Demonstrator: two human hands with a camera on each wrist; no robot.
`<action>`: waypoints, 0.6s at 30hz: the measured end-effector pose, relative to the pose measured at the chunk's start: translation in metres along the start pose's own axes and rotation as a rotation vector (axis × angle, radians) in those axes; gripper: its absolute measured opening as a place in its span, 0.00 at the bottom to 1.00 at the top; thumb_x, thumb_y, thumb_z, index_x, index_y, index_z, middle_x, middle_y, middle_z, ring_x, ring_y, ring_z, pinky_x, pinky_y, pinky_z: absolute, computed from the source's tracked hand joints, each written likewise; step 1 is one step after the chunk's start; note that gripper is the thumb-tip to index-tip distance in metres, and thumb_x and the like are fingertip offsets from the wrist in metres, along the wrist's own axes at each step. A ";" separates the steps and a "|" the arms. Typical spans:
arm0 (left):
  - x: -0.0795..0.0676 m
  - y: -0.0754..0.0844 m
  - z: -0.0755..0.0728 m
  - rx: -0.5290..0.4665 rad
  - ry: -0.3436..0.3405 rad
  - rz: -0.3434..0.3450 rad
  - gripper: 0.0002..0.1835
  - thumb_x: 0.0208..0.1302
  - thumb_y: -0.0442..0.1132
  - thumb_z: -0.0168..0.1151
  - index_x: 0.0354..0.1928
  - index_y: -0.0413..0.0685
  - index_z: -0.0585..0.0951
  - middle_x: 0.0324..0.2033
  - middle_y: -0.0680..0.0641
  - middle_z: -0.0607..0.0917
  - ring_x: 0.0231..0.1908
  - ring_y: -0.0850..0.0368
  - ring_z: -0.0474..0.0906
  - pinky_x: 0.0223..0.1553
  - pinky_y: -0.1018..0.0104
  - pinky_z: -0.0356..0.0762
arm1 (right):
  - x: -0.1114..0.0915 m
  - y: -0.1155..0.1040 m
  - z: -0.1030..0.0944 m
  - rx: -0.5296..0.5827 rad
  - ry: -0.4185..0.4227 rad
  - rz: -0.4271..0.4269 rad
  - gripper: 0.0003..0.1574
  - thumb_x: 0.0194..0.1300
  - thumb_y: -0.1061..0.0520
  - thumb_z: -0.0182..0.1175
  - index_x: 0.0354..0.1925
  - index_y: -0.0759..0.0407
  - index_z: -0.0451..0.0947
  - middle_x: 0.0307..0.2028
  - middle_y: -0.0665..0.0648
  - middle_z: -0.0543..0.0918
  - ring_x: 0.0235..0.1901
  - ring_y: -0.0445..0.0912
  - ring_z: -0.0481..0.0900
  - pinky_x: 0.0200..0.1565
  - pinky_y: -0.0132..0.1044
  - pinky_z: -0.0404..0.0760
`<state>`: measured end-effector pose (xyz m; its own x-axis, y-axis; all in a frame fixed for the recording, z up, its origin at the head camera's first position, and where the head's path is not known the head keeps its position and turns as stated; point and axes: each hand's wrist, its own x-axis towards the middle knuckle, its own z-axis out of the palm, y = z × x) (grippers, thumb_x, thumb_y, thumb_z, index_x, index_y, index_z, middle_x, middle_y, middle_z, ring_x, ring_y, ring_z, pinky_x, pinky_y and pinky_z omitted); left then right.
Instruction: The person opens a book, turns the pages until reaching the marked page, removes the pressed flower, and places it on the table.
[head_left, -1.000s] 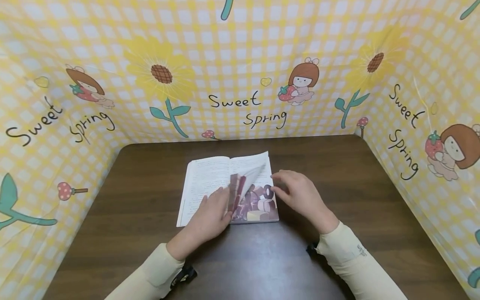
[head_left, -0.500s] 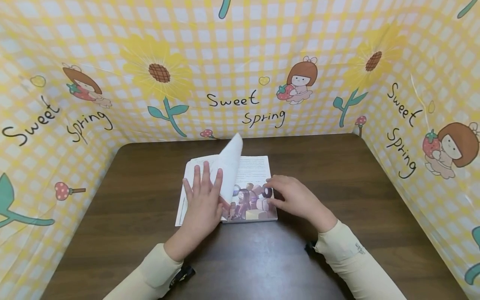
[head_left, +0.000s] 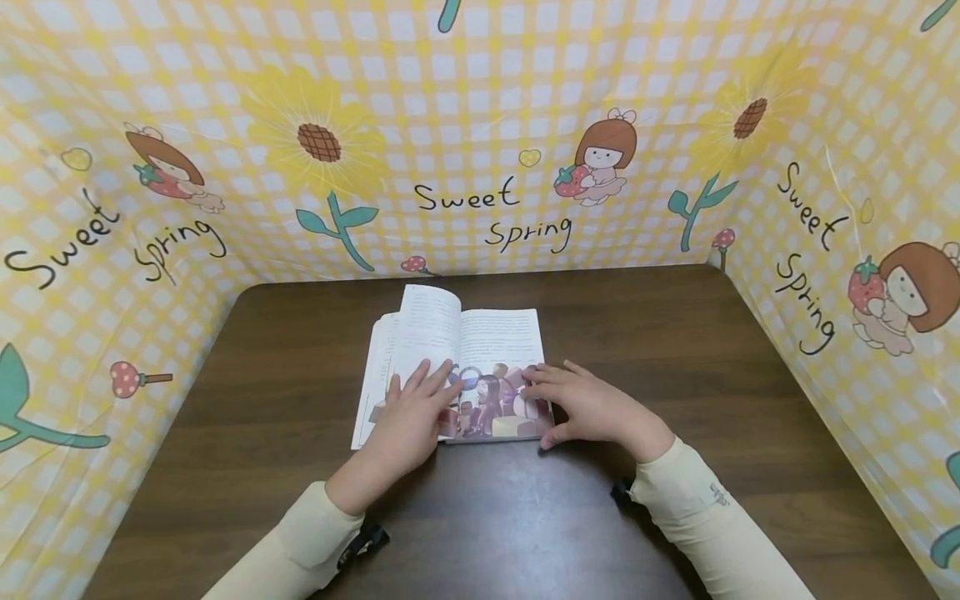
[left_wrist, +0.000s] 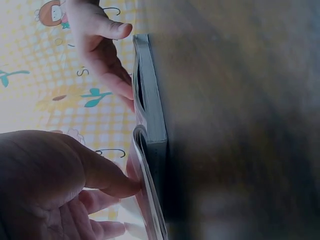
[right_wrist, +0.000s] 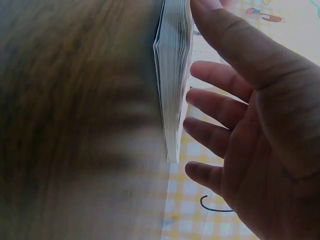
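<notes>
An open book point(head_left: 498, 333) lies on the brown table, with printed text above and a purple-toned illustration point(head_left: 495, 404) across the lower part of its pages. On the left half, a page point(head_left: 427, 321) stands partly raised, its top curling up. My left hand point(head_left: 408, 417) rests with spread fingers on the lower left page near the spine; in the left wrist view its thumb point(left_wrist: 117, 182) touches the page. At the right page's outer edge, my right hand point(head_left: 588, 408) lies with fingers extended over the illustration. The right wrist view shows those fingertips beside the thick page block point(right_wrist: 173, 80).
A dark brown wooden table point(head_left: 300, 333) surrounds the book. Yellow checked cloth point(head_left: 480, 108) with flowers and "Sweet Spring" lettering walls the table at the back and both sides. A black strap point(head_left: 363, 546) is at the left wrist.
The raised page has swung over from right to left and now leans on the left half. My left hand has slid down toward the spine; the right hand's fingers have spread over the right page.
</notes>
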<state>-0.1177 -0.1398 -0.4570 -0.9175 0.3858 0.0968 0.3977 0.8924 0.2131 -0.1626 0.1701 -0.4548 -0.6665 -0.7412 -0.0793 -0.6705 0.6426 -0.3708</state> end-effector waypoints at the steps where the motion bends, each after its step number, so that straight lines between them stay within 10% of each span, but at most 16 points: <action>1: 0.000 0.000 -0.001 -0.005 -0.013 -0.011 0.29 0.66 0.33 0.63 0.70 0.56 0.78 0.77 0.46 0.66 0.77 0.36 0.57 0.67 0.22 0.54 | 0.000 0.000 0.000 0.002 -0.003 -0.001 0.50 0.55 0.35 0.75 0.71 0.50 0.73 0.78 0.55 0.63 0.78 0.54 0.57 0.76 0.65 0.47; 18: 0.000 0.000 -0.003 -0.088 -0.097 -0.168 0.28 0.69 0.53 0.65 0.68 0.52 0.78 0.75 0.41 0.68 0.74 0.33 0.61 0.64 0.23 0.61 | -0.001 0.002 -0.002 0.003 -0.025 -0.022 0.42 0.61 0.40 0.73 0.68 0.53 0.76 0.77 0.57 0.65 0.78 0.55 0.58 0.75 0.66 0.48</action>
<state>-0.1177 -0.1402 -0.4543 -0.9654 0.2577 -0.0402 0.2341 0.9240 0.3024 -0.1639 0.1722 -0.4537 -0.6436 -0.7595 -0.0940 -0.6837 0.6258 -0.3754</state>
